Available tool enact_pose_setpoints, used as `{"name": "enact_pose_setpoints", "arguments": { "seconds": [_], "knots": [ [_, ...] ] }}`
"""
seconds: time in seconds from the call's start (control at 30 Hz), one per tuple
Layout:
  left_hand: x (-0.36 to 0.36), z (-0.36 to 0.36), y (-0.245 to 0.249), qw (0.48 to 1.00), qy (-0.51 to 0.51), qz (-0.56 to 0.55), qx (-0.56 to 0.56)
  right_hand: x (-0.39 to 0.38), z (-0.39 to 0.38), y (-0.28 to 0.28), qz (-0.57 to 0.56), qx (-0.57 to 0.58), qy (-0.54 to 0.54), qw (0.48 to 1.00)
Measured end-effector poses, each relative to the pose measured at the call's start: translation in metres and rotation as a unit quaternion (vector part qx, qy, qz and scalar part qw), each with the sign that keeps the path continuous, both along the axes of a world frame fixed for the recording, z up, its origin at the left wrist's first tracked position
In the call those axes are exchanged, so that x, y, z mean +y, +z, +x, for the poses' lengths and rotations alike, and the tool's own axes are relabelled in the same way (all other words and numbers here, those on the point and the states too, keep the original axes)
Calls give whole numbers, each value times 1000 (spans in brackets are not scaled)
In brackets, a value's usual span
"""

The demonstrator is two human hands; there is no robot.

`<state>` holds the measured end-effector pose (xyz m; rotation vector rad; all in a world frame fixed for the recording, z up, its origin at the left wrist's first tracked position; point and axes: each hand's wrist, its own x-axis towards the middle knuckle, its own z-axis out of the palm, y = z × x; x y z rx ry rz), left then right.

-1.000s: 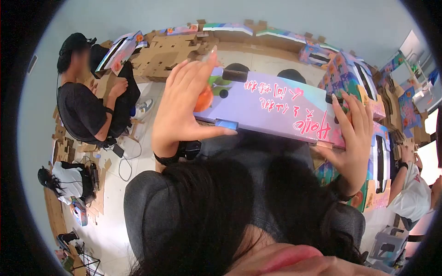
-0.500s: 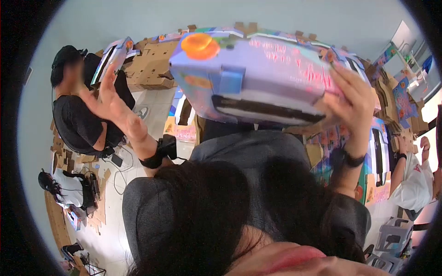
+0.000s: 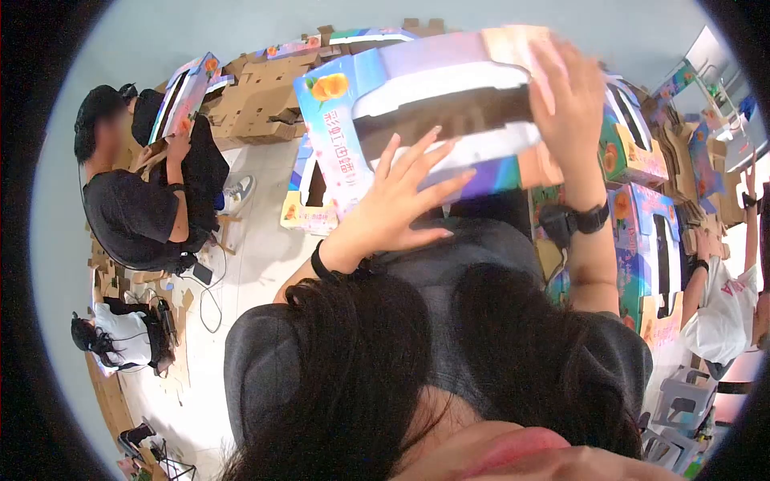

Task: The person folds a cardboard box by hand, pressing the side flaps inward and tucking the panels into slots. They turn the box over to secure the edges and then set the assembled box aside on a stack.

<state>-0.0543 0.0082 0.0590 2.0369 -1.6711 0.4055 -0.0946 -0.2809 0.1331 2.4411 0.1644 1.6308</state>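
A colourful printed cardboard carton [image 3: 449, 173] with a peach picture and a long cut-out opening is tilted towards me in front of my chest. My left hand [image 3: 409, 196] lies against its lower front side, fingers spread, and closes on nothing. At the carton's right end, my right hand [image 3: 565, 108] grips the end panel, its fingertips a little blurred. Through the opening the dark inside shows. Whatever is under the carton is hidden.
Similar cartons stand to the right [image 3: 642, 240] and behind on the left [image 3: 309, 204]. Flattened brown cardboard [image 3: 257, 108] is stacked at the back. A person in black [image 3: 132, 200] handles another carton at left; a person in white [image 3: 722, 313] is at right. A cable [image 3: 212, 305] lies on the floor.
The carton has turned so its opening and front face me. My left hand has come from the raised left side down onto the carton. My right hand has moved up and left along its right end.
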Motion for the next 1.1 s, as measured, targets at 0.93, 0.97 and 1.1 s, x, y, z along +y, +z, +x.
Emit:
{"name": "enact_pose_setpoints", "arguments": {
  "seconds": [0.93,0.97,1.1],
  "knots": [
    [-18,6,-26,979,176,77,-63,40,-12,-91,50,274,-57,959],
    [-17,9,-27,982,166,66,-65,40,-11,-90,48,276,-61,958],
    [-12,26,-32,996,83,-24,20,29,-13,-80,57,319,-30,946]
  ]
}}
